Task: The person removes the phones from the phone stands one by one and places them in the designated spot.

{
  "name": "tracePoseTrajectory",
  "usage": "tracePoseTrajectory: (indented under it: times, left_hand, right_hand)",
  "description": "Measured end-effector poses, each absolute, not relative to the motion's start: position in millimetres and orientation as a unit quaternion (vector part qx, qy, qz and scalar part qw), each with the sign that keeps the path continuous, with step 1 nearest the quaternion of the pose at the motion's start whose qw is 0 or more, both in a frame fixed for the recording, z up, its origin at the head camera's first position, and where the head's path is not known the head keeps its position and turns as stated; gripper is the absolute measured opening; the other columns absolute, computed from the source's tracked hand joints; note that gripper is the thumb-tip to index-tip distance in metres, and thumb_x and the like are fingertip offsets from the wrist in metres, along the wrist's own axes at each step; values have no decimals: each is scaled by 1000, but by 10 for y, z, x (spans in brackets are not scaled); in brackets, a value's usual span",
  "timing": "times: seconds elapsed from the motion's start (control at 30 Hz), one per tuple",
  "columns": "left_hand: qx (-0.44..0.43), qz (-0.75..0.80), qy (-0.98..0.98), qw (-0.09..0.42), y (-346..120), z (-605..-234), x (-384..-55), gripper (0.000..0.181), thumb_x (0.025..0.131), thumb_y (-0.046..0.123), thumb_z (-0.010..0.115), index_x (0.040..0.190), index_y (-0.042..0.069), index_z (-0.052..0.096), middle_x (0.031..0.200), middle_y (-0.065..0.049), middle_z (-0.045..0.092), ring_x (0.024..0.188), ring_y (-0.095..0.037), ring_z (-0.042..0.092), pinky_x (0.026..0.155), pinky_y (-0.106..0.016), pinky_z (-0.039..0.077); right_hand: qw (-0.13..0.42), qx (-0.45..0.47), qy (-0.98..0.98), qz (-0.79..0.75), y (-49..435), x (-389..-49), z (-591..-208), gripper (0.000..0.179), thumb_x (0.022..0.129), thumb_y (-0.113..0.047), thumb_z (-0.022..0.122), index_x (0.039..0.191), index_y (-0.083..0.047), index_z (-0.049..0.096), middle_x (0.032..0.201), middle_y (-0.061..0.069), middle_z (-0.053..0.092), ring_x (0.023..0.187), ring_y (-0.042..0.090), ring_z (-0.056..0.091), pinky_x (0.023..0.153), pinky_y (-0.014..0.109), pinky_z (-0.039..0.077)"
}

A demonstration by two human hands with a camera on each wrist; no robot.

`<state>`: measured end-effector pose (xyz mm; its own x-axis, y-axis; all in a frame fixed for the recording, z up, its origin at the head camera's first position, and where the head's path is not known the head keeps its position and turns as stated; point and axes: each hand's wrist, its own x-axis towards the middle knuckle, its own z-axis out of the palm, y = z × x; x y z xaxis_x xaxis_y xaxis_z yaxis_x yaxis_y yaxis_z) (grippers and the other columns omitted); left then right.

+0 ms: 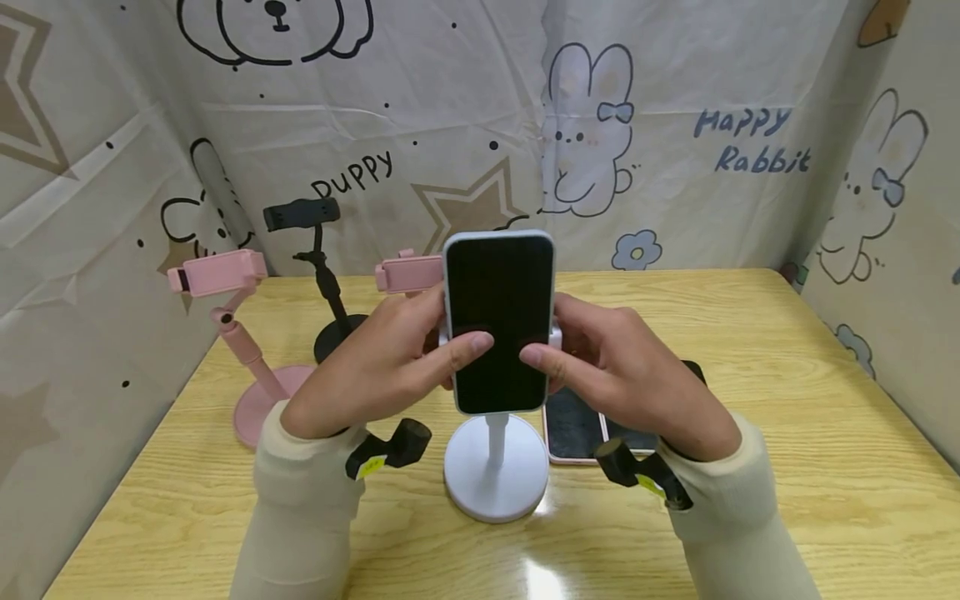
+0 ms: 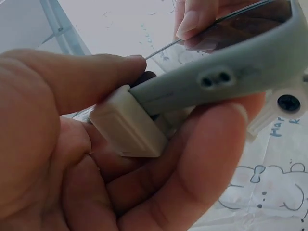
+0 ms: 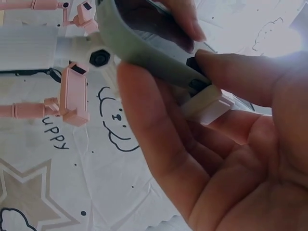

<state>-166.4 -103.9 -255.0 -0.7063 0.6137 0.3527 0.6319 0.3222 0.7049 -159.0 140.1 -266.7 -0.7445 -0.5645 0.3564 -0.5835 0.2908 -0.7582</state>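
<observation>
A smartphone point(image 1: 501, 292) in a pale case stands upright, dark screen towards me, at the head of a white phone stand point(image 1: 496, 479). My left hand point(image 1: 382, 358) grips its left side, thumb on the screen and fingers curled behind. From the other side my right hand point(image 1: 626, 358) holds it the same way. In the left wrist view, a white clamp end point(image 2: 127, 125) sits at the phone's edge between thumb and fingers. The opposite clamp end point(image 3: 209, 106) shows in the right wrist view, against the case edge. The phone hides most of the clamp.
To the left stand a pink phone stand point(image 1: 251, 354) and a black phone stand point(image 1: 326, 279). Another pink stand point(image 1: 408, 273) is partly hidden behind the left hand. Phones point(image 1: 572, 429) lie on the wooden table point(image 1: 810, 500) beneath the right hand. A printed cloth point(image 1: 480, 108) encloses the back and sides.
</observation>
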Motion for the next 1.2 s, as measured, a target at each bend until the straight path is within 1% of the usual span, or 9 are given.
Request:
tracePoseTrajectory:
  times: [0.2,0.37,0.5,0.7,0.8,0.87,0.93,1.03,1.2]
  left_hand:
    - [-374,-491,-786,-29,-1039,-2543,-1696,43,97,15,58,139,18,47,117,-1,61,65,-15,66,53,-35,55]
    - [-358,-519,-774,-56,-1033,-2545,-1714,44,97,16,58,140,20,46,112,-3,66,72,-19,70,52,-38,56]
    - [-350,-509,-784,-57,-1045,-2541,-1719,43,97,18,58,139,20,46,105,-2,68,64,-18,67,53,-39,55]
    - [-336,-477,-811,-47,-1104,-2522,-1709,35,96,25,62,130,22,54,88,1,68,60,-19,61,56,-36,53]
    - [-335,-463,-820,-31,-1136,-2513,-1704,27,93,26,65,120,20,62,79,1,66,58,-17,57,55,-33,50]
    - [-335,-462,-821,-22,-1157,-2512,-1706,24,92,24,67,115,19,66,85,2,67,59,-16,59,54,-32,50]
    - [-336,-461,-821,-12,-1178,-2511,-1710,22,91,22,67,113,18,68,88,2,66,60,-16,59,54,-32,51]
    - [-342,-452,-824,5,-1205,-2512,-1724,19,90,20,68,109,17,70,90,2,66,62,-14,60,55,-31,51]
    - [-364,-408,-837,29,-1242,-2530,-1765,7,90,19,67,96,17,70,70,4,59,57,-12,52,50,-29,45]
  right_hand:
    - [15,336,-814,474,1380,-1575,-2661,31,95,-18,63,125,-13,59,81,-3,67,57,12,62,56,32,54]
    - [3,314,-816,486,1363,-1556,-2654,31,95,-19,62,125,-13,58,82,-2,68,57,14,62,56,34,54]
    - [-1,314,-810,496,1358,-1557,-2660,31,96,-18,61,126,-14,58,86,-1,68,57,15,62,55,34,54]
    - [3,321,-789,523,1290,-1586,-2696,34,96,-20,61,129,-17,56,101,1,68,60,17,63,52,36,53]
    - [8,320,-767,556,1216,-1606,-2734,36,96,-21,62,131,-17,54,108,3,66,71,16,69,59,35,57]
    - [14,316,-758,571,1162,-1616,-2766,38,95,-22,62,131,-15,52,112,5,65,80,16,71,64,35,58]
    - [25,307,-756,577,1111,-1622,-2801,39,95,-25,62,131,-14,51,114,6,64,86,16,71,69,34,58]
    - [49,286,-764,576,1052,-1623,-2847,41,95,-30,63,130,-14,50,113,5,64,85,15,71,68,33,58]
    - [93,260,-770,575,996,-1621,-2886,41,93,-31,64,129,-14,53,114,2,63,90,14,68,67,32,57]
